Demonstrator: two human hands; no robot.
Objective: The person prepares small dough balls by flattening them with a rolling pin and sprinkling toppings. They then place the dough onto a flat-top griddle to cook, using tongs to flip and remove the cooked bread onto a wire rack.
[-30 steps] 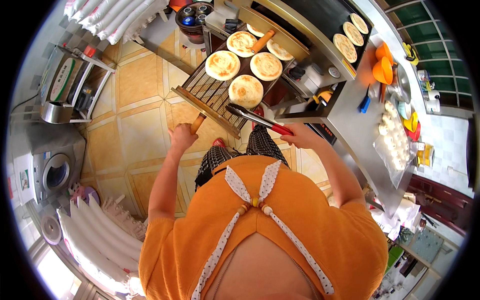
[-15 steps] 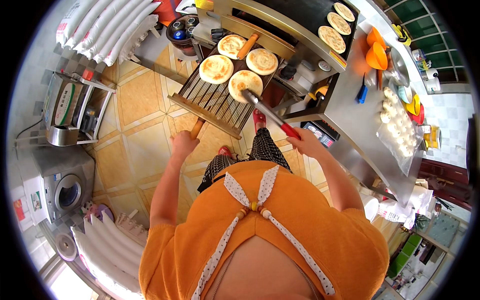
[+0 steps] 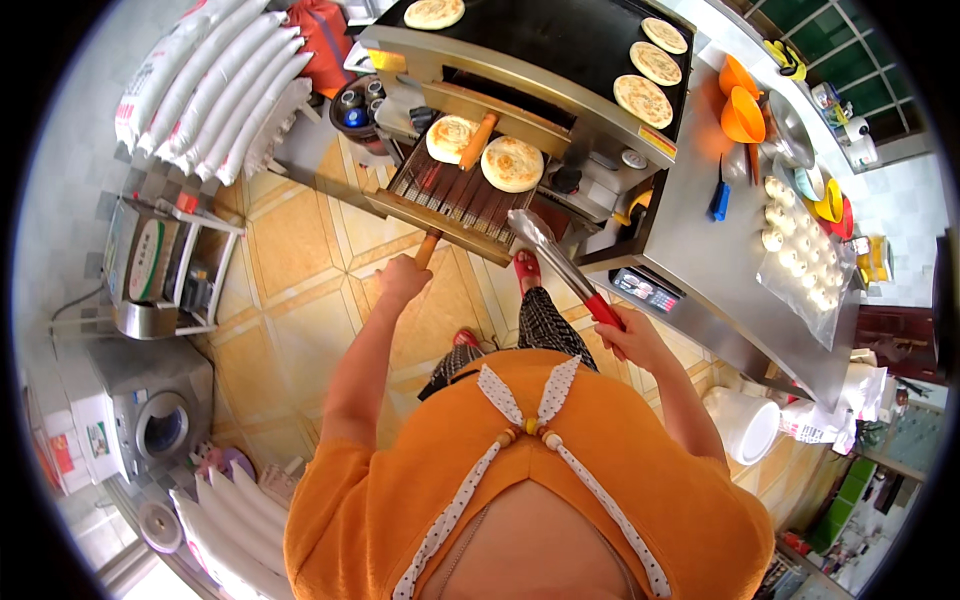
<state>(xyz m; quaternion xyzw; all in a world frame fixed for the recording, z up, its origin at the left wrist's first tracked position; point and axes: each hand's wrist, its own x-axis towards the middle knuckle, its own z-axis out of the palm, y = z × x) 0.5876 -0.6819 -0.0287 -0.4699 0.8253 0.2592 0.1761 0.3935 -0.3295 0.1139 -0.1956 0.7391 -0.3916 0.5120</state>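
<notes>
My left hand [image 3: 403, 281] is closed around the wooden handle [image 3: 428, 249] of a pull-out grill rack [image 3: 442, 222] below the griddle. Two round browned flatbreads [image 3: 512, 165] lie on the rack's bars, the left one partly behind another wooden handle [image 3: 478, 141] on the front panel above. With my right hand [image 3: 636, 341] I grip the red handle of metal tongs [image 3: 562, 262]. The tongs point toward the rack's right front corner; their tips are apart from the breads.
More flatbreads [image 3: 655, 63] lie on the black griddle [image 3: 540, 40]. A steel counter [image 3: 700, 260] on the right bears orange bowls [image 3: 742, 115], a blue-handled knife [image 3: 720, 195] and dough pieces [image 3: 790, 240] on plastic. White sacks [image 3: 215, 90] are stacked at the far left.
The rack has slid inward under the front panel with my left hand on its handle, hiding two of its flatbreads. The tongs have come away from the near bread. The view has shifted.
</notes>
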